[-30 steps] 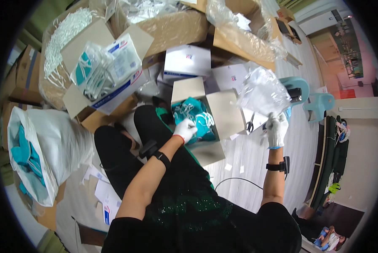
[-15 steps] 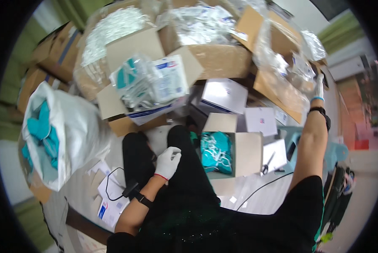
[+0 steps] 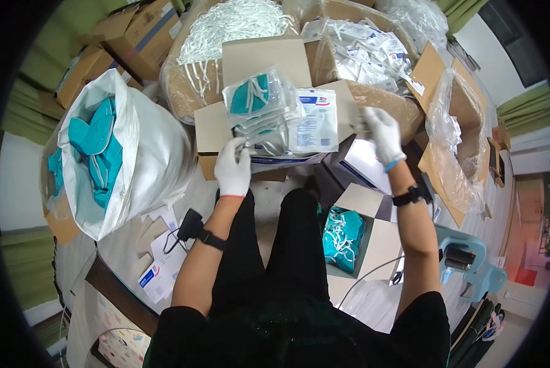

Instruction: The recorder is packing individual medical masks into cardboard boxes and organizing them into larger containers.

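Note:
My gloved left hand [image 3: 232,170] is at the lower left edge of a stack of clear plastic packets [image 3: 269,116] holding teal cloth pieces with white ties. Its fingers look curled together, and whatever is between them is hidden. Beside that stack lies a white printed packet [image 3: 313,121]. Both rest at the top of an opened carton [image 3: 265,55] with its flaps spread. My gloved right hand [image 3: 385,136] hovers by the carton's right flap, its fingers smeared by motion. A smaller open box [image 3: 379,245] of teal pieces with white ties [image 3: 343,238] stands at lower right.
A white sack [image 3: 155,153] of teal pieces stands at left. Behind the carton are large boxes of white strips [image 3: 232,30] and white packets [image 3: 373,52]. A plastic-lined carton [image 3: 440,153] and a light blue stool [image 3: 483,270] are on the right.
My right hand has come back from the far right to the carton's right flap. My left hand has risen from my lap to the packet stack. The view has shifted left.

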Motion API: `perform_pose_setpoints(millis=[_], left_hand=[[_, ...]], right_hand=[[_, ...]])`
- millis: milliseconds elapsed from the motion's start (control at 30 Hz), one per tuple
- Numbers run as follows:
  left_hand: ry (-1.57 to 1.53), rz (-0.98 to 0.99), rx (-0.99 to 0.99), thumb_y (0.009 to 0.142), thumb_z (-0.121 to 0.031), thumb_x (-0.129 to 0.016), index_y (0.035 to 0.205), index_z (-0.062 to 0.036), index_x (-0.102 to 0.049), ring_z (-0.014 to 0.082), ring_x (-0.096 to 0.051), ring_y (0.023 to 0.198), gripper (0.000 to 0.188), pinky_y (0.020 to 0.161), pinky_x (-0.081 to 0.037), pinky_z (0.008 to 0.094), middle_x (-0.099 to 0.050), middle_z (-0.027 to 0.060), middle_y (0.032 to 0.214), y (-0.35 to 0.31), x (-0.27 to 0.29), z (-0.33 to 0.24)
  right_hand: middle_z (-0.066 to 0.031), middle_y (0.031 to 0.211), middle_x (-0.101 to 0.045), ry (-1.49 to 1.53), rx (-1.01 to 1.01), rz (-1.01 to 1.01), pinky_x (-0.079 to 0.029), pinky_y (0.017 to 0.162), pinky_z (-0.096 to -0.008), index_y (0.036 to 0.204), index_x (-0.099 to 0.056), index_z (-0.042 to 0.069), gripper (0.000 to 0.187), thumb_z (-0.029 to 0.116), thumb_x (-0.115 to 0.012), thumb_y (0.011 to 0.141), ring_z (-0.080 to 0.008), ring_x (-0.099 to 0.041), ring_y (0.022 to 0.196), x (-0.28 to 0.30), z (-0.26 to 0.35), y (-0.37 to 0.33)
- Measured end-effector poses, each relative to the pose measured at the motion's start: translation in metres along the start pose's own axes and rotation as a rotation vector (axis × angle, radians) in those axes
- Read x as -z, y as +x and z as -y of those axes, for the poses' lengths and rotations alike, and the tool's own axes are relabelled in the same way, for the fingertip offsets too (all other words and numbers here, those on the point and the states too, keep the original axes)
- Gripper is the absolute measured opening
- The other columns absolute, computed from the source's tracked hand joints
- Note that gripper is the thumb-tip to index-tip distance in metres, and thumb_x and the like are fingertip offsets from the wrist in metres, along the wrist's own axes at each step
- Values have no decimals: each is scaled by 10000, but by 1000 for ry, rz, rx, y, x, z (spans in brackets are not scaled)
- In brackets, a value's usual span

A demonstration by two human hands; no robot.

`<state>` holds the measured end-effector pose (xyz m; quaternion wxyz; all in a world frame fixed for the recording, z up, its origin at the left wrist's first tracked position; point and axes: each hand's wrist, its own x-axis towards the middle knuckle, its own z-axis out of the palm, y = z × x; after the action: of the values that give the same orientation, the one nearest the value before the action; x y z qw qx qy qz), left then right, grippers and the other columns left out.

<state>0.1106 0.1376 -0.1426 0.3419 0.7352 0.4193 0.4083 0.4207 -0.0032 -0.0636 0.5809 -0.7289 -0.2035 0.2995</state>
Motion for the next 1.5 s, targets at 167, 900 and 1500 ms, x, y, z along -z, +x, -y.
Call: perform_pose_setpoints(millis=[167,900,1500], left_hand=[[-107,60,40,862,-71,-593,1043,-57,-641,231,-659,829,188,709,-520,338,-657,114,978,-4,-10,-24],[484,197,-844,810,-111,-549,1101,-91,-610,227,-613,871,298,805,-474,396,-641,59,973,23,57,-95],[390,1304,-54,736,-467,-678,883,-21,-678,370,-657,857,470,759,-516,406,-679,199,880,-116,85,-85]], right_hand=[[-84,845,-683,-438,76,191,-479,619,-287,1075,-684,9,473,442,-592,909,-149,-609,718,-105,21,31],[-16,576,-535,374,-656,580,-294,306,-226,862,-592,24,247,245,-552,964,-83,-413,365,-76,61,-95],[-158,935,-685,-334,-218,363,-517,810,-321,1068,-623,30,487,423,-705,791,-227,-668,856,-104,-49,-288]])
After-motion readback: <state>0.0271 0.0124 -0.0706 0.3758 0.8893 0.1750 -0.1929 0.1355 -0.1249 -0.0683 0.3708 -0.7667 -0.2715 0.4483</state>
